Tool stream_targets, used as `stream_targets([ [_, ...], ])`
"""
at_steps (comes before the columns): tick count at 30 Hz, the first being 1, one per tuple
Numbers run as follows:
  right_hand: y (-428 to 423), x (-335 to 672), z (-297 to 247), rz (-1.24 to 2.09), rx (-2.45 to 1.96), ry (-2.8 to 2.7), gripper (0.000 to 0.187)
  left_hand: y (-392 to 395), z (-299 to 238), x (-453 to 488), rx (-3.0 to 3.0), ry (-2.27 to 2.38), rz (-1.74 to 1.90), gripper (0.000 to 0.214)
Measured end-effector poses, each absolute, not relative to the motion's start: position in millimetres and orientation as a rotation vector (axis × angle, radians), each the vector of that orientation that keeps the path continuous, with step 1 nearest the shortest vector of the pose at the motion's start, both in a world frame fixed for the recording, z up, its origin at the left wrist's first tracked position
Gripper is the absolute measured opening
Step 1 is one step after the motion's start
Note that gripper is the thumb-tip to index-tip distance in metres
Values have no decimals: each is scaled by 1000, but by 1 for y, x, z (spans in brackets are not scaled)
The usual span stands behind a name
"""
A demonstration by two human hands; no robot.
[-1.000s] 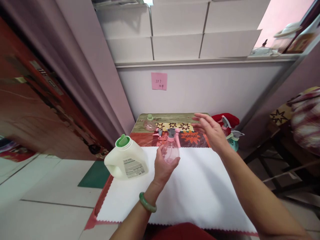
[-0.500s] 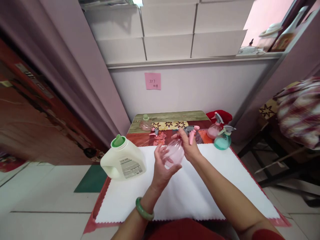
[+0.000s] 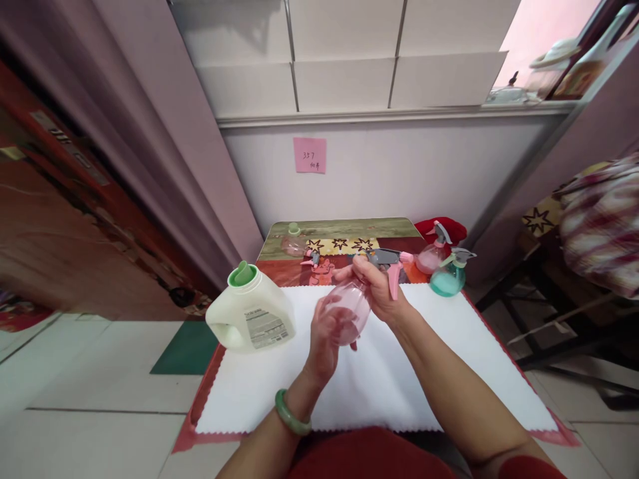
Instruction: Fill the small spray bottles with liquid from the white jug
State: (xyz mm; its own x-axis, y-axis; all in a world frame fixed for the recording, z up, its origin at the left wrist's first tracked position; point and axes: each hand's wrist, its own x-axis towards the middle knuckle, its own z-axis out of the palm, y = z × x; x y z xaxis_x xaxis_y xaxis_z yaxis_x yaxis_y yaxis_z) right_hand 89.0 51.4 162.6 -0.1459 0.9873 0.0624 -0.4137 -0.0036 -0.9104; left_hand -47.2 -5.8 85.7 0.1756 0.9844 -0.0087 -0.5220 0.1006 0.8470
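Observation:
Over the white cloth (image 3: 409,372) I hold a clear pink spray bottle (image 3: 352,303), tilted to the right. My left hand (image 3: 327,339) wraps round its round body from below. My right hand (image 3: 377,286) grips its neck, just under the grey and pink trigger head (image 3: 390,261). A green bangle sits on my left wrist.
A white detergent jug (image 3: 252,314) with a green cap stands at the cloth's left. Beyond are a pink spray bottle (image 3: 430,256) and a teal one (image 3: 446,278) at the right, a capped bottle (image 3: 292,243) and a loose sprayer (image 3: 312,258) on the patterned table (image 3: 339,229).
My right hand came in from the right and took hold of the bottle's neck. The bottle was lifted slightly and tilted, its trigger head now pointing right.

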Motion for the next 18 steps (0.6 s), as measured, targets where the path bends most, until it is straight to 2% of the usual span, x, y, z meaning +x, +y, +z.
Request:
stream_targets([
  [4, 54, 89, 163, 1480, -805, -1039, 50, -2, 95, -52, 526, 504, 736, 93],
  [6, 57, 87, 160, 1429, -801, -944, 50, -3, 98, -52, 492, 506, 809, 96],
  [10, 66, 80, 154, 1272, -846, -754, 48, -7, 95, -46, 602, 625, 1330, 79],
  [12, 68, 78, 152, 1235, -872, -717, 48, -9, 93, -43, 707, 708, 1455, 85],
  [14, 68, 76, 150, 1234, -866, -726, 49, -8, 91, -44, 742, 767, 1451, 84],
  [18, 64, 79, 149, 1291, -794, -838, 46, -3, 91, -52, 639, 721, 1216, 63],
])
